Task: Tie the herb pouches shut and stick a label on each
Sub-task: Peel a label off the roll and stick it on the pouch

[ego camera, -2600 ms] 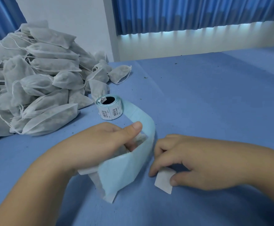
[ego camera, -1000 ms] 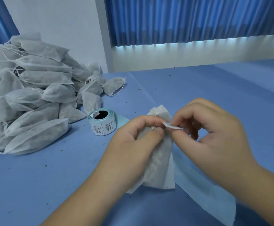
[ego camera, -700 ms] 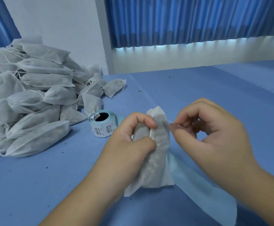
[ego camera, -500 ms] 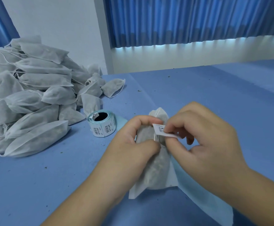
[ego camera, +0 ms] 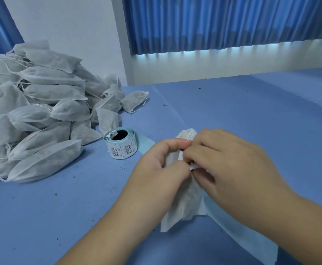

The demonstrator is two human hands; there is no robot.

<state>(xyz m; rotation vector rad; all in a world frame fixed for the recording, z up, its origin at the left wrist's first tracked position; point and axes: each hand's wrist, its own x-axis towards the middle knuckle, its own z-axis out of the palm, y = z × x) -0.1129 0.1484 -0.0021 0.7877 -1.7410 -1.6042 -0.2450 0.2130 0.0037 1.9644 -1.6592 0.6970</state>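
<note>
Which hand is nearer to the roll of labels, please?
Left. The left hand holds the pouch just right of the label roll, not touching it; the right hand, pinching a label, is farther right, on the pouch's other side.

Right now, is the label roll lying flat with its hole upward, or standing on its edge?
Lying flat: the label roll rests on a flat end on the table, its dark hole facing up.

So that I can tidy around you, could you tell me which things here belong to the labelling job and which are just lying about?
Job: pouch, gripped by the left hand; label, pinched by the right hand; label roll; pouch pile.
Lying about: bare backing strip; herb crumbs on the table.
</note>
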